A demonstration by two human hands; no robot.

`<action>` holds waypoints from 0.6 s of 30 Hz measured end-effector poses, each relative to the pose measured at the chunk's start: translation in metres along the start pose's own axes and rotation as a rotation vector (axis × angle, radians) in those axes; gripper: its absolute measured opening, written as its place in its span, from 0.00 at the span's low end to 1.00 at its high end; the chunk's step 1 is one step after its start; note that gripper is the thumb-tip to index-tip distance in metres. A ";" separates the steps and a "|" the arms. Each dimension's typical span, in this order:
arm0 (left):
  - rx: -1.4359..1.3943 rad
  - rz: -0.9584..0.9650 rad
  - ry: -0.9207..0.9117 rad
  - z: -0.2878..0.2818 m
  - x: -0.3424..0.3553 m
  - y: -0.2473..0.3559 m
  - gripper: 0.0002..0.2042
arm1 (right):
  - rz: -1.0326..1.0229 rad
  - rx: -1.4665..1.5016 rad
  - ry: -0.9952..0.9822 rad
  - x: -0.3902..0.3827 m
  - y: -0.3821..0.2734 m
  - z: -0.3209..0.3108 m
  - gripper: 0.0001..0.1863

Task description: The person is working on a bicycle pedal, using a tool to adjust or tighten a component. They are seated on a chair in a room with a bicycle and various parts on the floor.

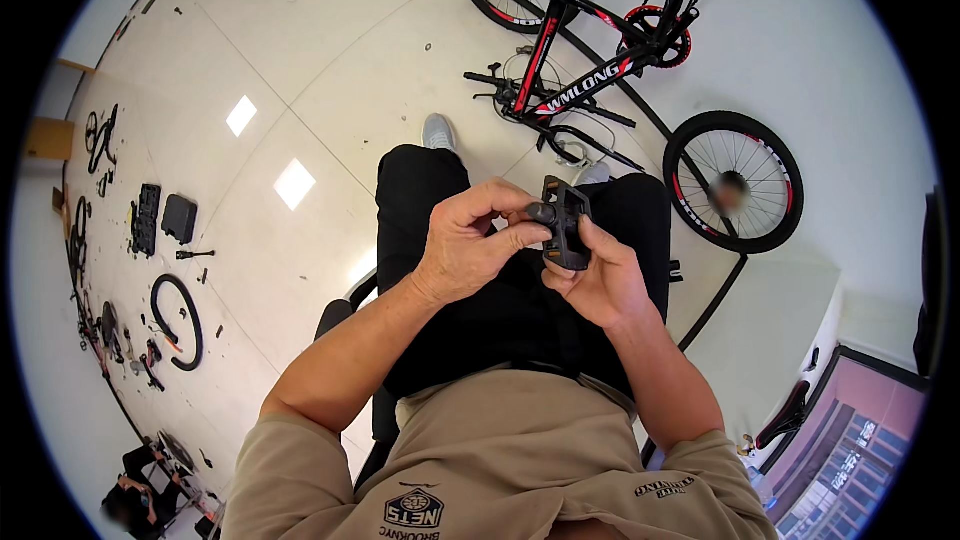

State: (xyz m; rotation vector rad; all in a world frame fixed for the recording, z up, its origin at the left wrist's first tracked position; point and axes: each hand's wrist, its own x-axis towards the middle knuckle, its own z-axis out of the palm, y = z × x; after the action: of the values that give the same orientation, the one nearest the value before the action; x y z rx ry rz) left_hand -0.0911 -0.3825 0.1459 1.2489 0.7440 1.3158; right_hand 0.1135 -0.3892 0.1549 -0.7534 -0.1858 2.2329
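Observation:
Over my lap I hold a black bicycle pedal (pixel 568 243) with orange reflectors on its edges. My right hand (pixel 608 285) grips the pedal body from the right, thumb on its near side and fingers curled below. At the pedal's left side, the thumb and forefinger of my left hand (pixel 465 245) close on the dark, rounded spindle end (pixel 541 213). Whether a separate small part sits between those fingertips is hard to make out. The fingers beneath the pedal are partly hidden.
Ahead lies a black and red bicycle frame (pixel 590 83) without its front wheel. That loose wheel (pixel 790 190) leans at the right against a white surface. Leftward on the tiled floor are a black tire (pixel 197 325), an open tool case (pixel 146 220) and scattered parts. Another person (pixel 135 500) sits far left.

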 end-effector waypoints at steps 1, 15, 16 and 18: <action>0.009 0.022 -0.001 0.002 0.000 0.000 0.12 | 0.005 0.023 -0.006 0.000 0.000 0.000 0.14; 0.130 0.025 -0.021 0.001 0.000 -0.002 0.16 | 0.116 0.156 0.018 0.006 0.003 0.002 0.13; 0.143 0.001 -0.010 0.001 0.002 0.001 0.16 | 0.122 0.156 0.034 0.005 0.003 0.001 0.13; 0.153 -0.029 0.008 0.002 0.003 0.002 0.16 | 0.163 0.210 0.019 0.005 0.001 0.001 0.14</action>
State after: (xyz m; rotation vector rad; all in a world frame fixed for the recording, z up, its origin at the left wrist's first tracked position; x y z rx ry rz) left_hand -0.0897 -0.3808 0.1491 1.3496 0.8782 1.2598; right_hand 0.1095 -0.3863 0.1526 -0.6957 0.1224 2.3514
